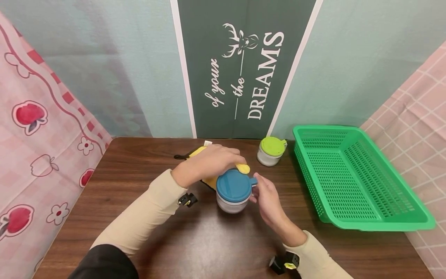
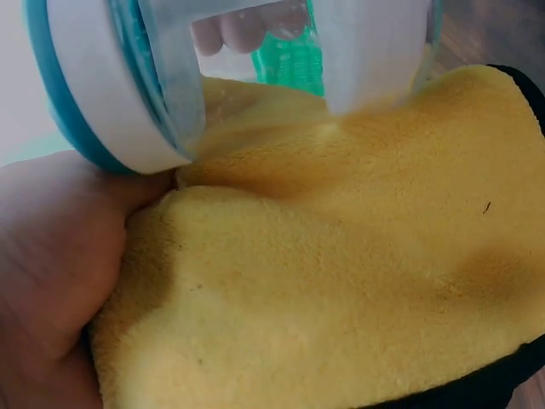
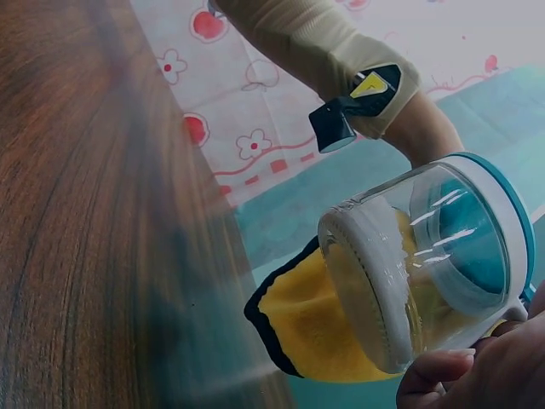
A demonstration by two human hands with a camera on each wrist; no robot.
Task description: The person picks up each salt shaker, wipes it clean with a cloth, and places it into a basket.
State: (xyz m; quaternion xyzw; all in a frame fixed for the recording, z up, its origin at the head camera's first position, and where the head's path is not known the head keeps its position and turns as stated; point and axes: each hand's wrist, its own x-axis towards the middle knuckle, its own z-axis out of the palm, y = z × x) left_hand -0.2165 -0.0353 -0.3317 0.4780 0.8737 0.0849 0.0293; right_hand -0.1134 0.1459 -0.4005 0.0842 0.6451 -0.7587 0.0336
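Note:
A clear glass jar [image 1: 232,207] with a blue lid [image 1: 234,185] and white contents is held over the table, in front of me. My right hand [image 1: 268,199] grips its handle from the right side; in the right wrist view, fingers [image 3: 438,375] curl by the handle. My left hand [image 1: 212,162] holds a yellow cloth [image 2: 341,273] with black edging behind the jar. Some of the cloth pokes out at the fingertips beside the lid. The left wrist view shows the cloth close against the glass; most left fingers are hidden there.
Farther back stands a second jar [image 1: 271,157] with a lime-green lid. On the right lies a green perforated plastic basket [image 1: 315,193]. Fabric curtains border the brown wooden table [image 1: 195,248] at the back and both sides.

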